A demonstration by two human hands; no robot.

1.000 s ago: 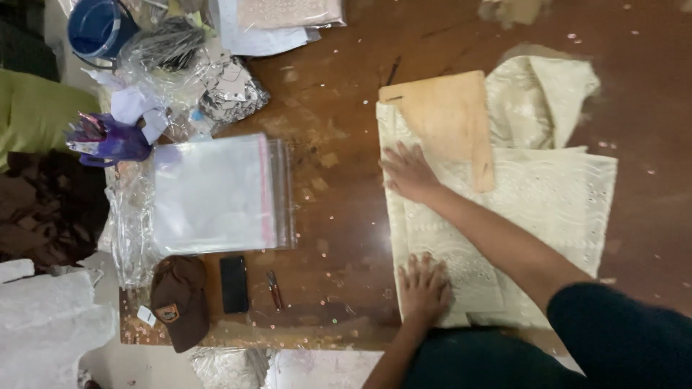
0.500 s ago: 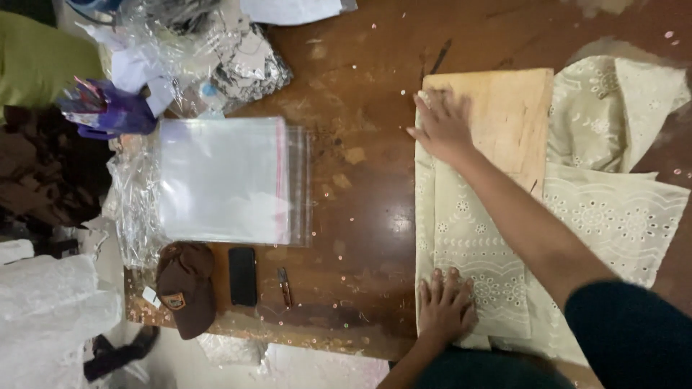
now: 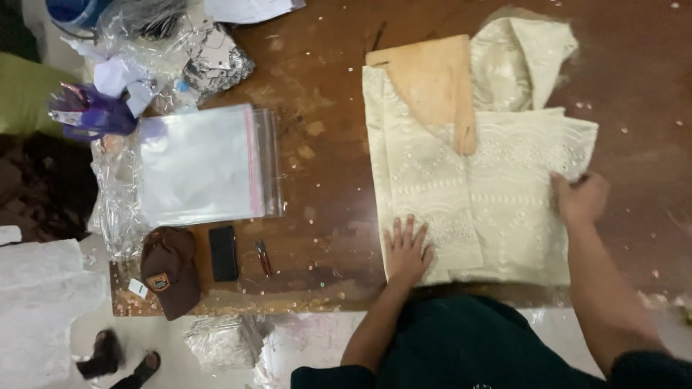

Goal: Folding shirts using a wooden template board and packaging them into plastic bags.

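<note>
Moved off the board (image 3: 425, 83), right hand (image 3: 580, 198) now grips cloth (image 3: 497, 209) edge; left hand (image 3: 406, 248) lies flat, open; clear bags (image 3: 205, 162) well left.

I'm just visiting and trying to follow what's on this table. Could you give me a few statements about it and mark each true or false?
1. The left hand lies flat on the cream fabric. True.
2. The right hand holds scissors. False: it grips the fabric's right edge.
3. A wooden board lies partly under the fabric. True.
4. The brown cap sits on top of the fabric. False: it lies far to the left, beside a black phone.
5. A stack of clear plastic bags lies left of the fabric. True.
</note>
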